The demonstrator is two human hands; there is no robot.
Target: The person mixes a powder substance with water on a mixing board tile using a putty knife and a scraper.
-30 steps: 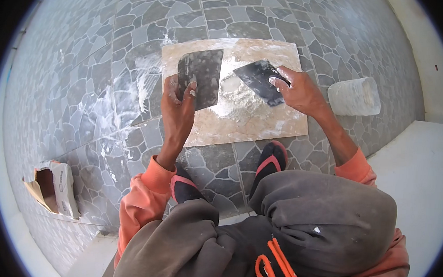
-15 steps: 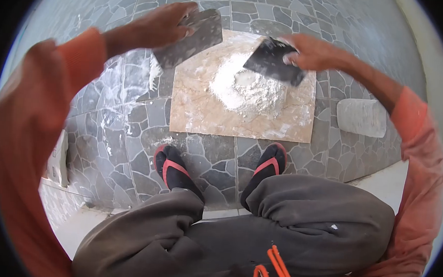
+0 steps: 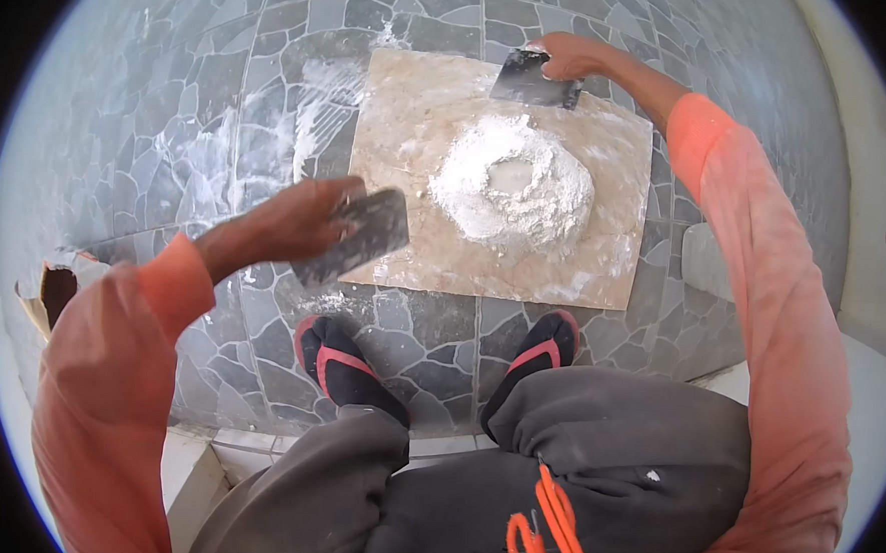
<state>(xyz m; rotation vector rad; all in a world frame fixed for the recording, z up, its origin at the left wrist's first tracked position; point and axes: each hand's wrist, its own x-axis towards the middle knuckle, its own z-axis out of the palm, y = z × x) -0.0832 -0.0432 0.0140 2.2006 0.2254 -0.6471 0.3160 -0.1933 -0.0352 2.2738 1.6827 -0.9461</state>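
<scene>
My left hand (image 3: pixel 311 218) grips a flat grey scraper (image 3: pixel 365 237), slightly blurred, over the left front edge of a tan board (image 3: pixel 400 144). Closed on a dark scraper (image 3: pixel 528 79), my right hand (image 3: pixel 567 58) is at the board's far edge, the blade dusted with white. Between the two scrapers lies a heap of white powder (image 3: pixel 557 197) with a shallow hollow in its top. Neither scraper touches the heap. Thin powder smears cover other parts of the board.
Stone-patterned tiles (image 3: pixel 431 321) surround the board, with white smears (image 3: pixel 322 100) on the left. My feet in black socks and red-strapped sandals (image 3: pixel 343 361) are just in front. A pale block (image 3: pixel 706 260) lies at right, a torn carton (image 3: pixel 56 291) at left.
My left hand and its scraper have come down from the board's upper left to its lower left. My right hand has moved up and left, off the heap, to the far edge.
</scene>
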